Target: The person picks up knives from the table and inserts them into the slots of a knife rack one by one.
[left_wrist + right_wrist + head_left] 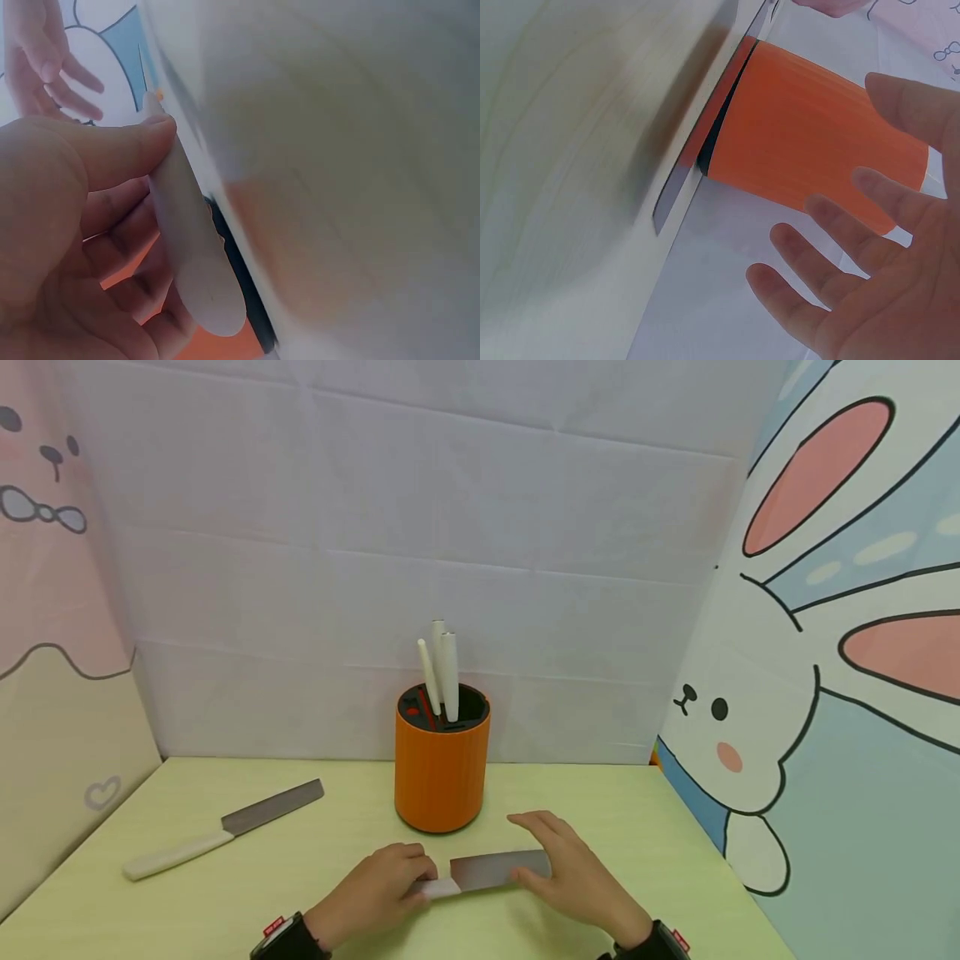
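Observation:
My left hand [390,878] grips the white handle of a kitchen knife [498,870] with a broad, square-ended blade, close over the table in front of me. In the left wrist view, the thumb lies on the handle [187,240] and the curled fingers are on its other side. The blade points right, toward my right hand [573,872], whose fingers are spread around the blade's far end. Seen from the right wrist, that hand [877,285] has its fingers apart with nothing between them, and the blade [673,187] appears nearly edge-on.
An orange round knife block [441,777] stands behind the hands, with several white handles [448,677] sticking up from its black top. A second white-handled knife [225,831] lies on the pale table [585,793] at left. Printed panels and a white sheet [570,610] surround the table.

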A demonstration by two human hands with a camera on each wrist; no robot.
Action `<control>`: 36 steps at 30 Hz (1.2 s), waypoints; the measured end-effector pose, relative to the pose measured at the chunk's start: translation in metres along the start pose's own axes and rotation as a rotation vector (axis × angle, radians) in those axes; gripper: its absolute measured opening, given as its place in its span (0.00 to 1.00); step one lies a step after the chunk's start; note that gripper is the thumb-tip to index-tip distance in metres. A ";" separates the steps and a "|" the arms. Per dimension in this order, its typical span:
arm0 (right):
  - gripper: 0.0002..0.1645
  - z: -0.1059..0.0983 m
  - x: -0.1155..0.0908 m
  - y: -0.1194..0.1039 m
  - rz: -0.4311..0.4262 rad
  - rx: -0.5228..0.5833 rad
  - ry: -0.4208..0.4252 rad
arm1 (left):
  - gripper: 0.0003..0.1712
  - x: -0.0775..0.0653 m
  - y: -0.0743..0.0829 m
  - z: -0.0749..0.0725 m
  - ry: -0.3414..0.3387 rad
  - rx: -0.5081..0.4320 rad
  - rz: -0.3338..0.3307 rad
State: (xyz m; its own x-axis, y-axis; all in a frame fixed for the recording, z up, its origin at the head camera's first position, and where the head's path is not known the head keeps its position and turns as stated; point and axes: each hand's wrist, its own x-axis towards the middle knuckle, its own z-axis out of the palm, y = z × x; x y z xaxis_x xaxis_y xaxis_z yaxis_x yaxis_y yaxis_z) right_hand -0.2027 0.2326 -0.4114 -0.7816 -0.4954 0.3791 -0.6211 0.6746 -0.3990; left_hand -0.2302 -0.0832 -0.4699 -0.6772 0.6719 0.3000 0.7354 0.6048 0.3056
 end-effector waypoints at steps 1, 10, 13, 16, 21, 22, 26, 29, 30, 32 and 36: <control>0.37 0.000 0.000 0.000 0.000 -0.002 0.000 | 0.07 0.003 0.001 0.003 -0.007 0.003 -0.003; 0.37 0.000 0.000 -0.001 -0.001 -0.002 0.002 | 0.07 0.025 0.012 0.014 -0.037 0.013 -0.012; 0.36 -0.001 0.000 0.000 0.007 0.004 -0.005 | 0.07 0.028 0.016 0.013 -0.048 0.005 -0.022; 0.36 -0.001 0.000 0.001 0.008 0.003 -0.007 | 0.08 0.029 0.018 0.012 -0.060 0.000 -0.027; 0.36 -0.001 0.000 0.001 0.018 0.004 -0.006 | 0.10 0.029 0.018 0.014 -0.091 -0.003 -0.034; 0.37 0.000 -0.001 0.001 0.019 0.001 -0.006 | 0.10 0.029 0.018 0.014 -0.096 -0.001 -0.032; 0.36 0.000 -0.001 0.000 0.027 0.006 -0.011 | 0.11 0.030 0.019 0.014 -0.117 -0.001 -0.025; 0.36 -0.001 0.000 -0.001 0.032 0.015 -0.021 | 0.11 0.031 0.021 0.013 -0.130 -0.008 -0.034; 0.36 -0.001 0.000 -0.001 0.034 0.017 -0.025 | 0.11 0.031 0.021 0.012 -0.133 -0.011 -0.039; 0.36 -0.001 0.000 -0.002 0.039 0.021 -0.031 | 0.11 0.032 0.022 0.011 -0.138 -0.018 -0.044; 0.35 -0.001 0.000 -0.002 0.043 0.028 -0.040 | 0.13 0.031 0.023 0.009 -0.136 -0.037 -0.058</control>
State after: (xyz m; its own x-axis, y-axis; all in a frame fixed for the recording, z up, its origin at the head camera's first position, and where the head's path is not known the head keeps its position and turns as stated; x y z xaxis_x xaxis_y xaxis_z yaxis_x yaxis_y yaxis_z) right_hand -0.2017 0.2319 -0.4102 -0.8091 -0.4881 0.3273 -0.5876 0.6808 -0.4373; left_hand -0.2344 -0.0446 -0.4620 -0.7075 0.6893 0.1561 0.6918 0.6302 0.3525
